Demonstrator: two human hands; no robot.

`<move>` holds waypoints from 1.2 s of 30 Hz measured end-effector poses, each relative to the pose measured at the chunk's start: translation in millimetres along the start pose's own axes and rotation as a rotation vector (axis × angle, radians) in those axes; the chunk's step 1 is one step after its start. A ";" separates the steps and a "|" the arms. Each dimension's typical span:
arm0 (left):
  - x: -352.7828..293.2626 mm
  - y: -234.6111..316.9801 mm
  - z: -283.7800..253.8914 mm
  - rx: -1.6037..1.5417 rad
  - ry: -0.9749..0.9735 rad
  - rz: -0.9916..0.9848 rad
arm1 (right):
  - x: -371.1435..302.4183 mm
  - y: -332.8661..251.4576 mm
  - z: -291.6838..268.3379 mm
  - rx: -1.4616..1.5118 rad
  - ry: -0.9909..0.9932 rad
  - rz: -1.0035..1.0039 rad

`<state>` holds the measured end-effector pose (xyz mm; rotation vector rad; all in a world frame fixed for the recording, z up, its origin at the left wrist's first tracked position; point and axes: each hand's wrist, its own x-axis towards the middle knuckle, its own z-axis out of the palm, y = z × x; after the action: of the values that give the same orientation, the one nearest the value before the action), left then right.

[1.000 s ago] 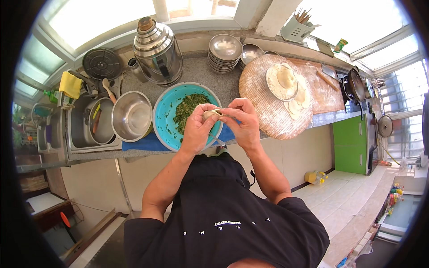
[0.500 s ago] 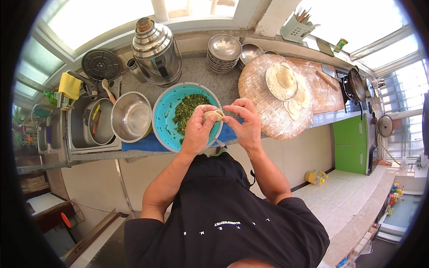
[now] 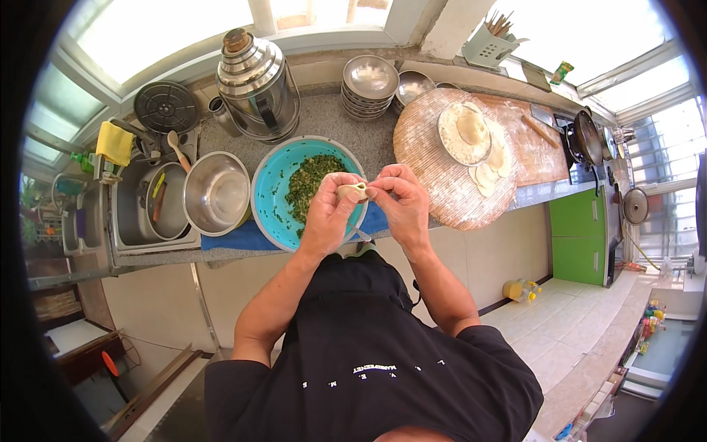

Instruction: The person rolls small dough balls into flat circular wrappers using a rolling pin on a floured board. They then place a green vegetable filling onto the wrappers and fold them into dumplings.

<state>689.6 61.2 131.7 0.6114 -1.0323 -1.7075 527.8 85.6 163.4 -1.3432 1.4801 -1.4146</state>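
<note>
A small pale dumpling (image 3: 352, 191) is held over the right rim of a turquoise basin (image 3: 269, 214). My left hand (image 3: 328, 210) is closed on the dumpling's left side. At its right end, my right hand (image 3: 403, 206) pinches the dough edge between thumb and fingers. Chopped green filling (image 3: 313, 177) lies in the basin below and left of my hands. To the right, a round floured board (image 3: 420, 147) carries a metal dish of flour (image 3: 451, 151) and several flat dough wrappers (image 3: 487, 175).
Left of the basin stand an empty steel bowl (image 3: 216, 193) and a sink (image 3: 125, 228). A large metal thermos (image 3: 254, 88) and stacked bowls (image 3: 370, 79) line the back. A rolling pin (image 3: 540, 132) lies on a board at the right, near a pan (image 3: 587, 138).
My right hand's fingers have closed in from slightly apart and now pinch the dumpling's right end. My left hand stays nearly where it was.
</note>
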 end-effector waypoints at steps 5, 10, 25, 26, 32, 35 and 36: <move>-0.6 -2.0 -2.6 0.048 -0.023 -0.005 | -1.5 4.4 -1.4 0.047 0.008 0.028; 0.6 1.0 -2.9 0.071 -0.061 -0.035 | -1.6 2.7 -3.8 0.045 -0.015 0.042; 5.3 13.6 2.5 0.234 -0.090 -0.144 | -1.7 6.9 -7.1 -0.003 -0.016 -0.022; 5.2 14.2 2.8 0.252 -0.090 -0.148 | -1.0 1.7 -7.3 -0.033 -0.018 -0.029; 10.0 26.8 7.9 0.410 -0.115 -0.196 | -3.4 10.7 -10.4 0.047 -0.004 0.038; 12.2 36.2 11.8 0.508 -0.178 -0.207 | -3.5 8.7 -10.9 0.028 -0.017 0.017; 12.6 34.5 10.8 0.500 -0.189 -0.201 | -3.4 7.0 -10.9 0.008 -0.024 0.002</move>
<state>693.6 48.9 167.7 0.9077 -1.6014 -1.7073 516.7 90.9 158.0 -1.3489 1.4588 -1.3974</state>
